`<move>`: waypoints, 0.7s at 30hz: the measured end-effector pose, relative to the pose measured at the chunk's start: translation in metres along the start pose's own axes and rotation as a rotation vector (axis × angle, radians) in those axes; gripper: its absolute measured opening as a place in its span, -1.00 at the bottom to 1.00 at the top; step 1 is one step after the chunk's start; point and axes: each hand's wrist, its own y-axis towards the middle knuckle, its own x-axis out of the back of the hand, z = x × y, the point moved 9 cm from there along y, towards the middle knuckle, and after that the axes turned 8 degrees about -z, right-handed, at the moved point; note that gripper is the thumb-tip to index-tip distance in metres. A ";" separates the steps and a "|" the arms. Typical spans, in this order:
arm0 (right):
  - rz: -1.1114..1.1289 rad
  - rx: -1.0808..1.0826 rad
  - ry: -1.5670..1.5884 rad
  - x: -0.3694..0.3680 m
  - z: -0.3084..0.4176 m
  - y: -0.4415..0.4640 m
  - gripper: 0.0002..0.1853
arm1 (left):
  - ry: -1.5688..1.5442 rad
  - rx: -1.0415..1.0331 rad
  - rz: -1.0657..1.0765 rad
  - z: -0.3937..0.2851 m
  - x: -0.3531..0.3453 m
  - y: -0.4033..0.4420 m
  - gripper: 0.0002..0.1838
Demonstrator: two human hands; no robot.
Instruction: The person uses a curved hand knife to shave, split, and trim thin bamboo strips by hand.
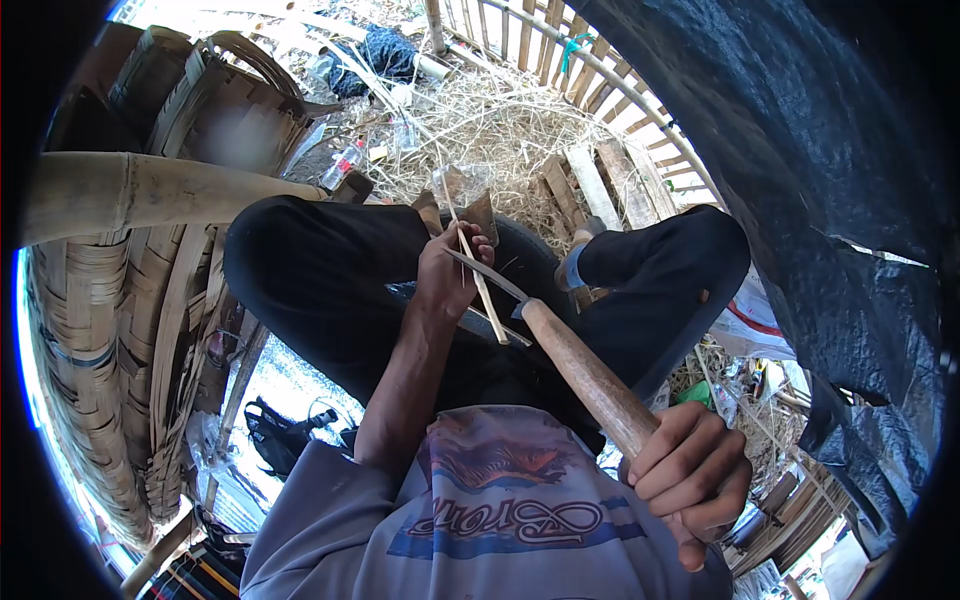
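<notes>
Near straw [540, 140], left fingers [484, 240] enclose a thin strip [485, 293]; right fingers [690, 455] grip a knife [588, 375].

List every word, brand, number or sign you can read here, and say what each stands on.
"Bro…": on the shirt, upside down in this view; the remaining letters are unclear.
Unreadable: any print on the red-labelled bottle, too small and blurred.
No other legible text shows.

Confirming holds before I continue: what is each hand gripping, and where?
Left hand: pale strip, partway along its length. Right hand: knife, by the rear end of its wooden handle.
</notes>
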 end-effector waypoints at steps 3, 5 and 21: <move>0.003 0.006 -0.017 0.011 0.003 0.004 -0.65 | 0.040 0.069 0.080 0.006 -0.007 -0.003 -0.76; 0.039 -0.009 -0.080 0.016 0.003 0.007 -0.64 | 0.080 0.034 0.033 0.006 -0.005 -0.003 -0.78; 0.387 -0.106 -0.110 -0.019 -0.020 0.012 -0.65 | 0.485 -0.208 -0.045 -0.011 -0.023 -0.030 -0.78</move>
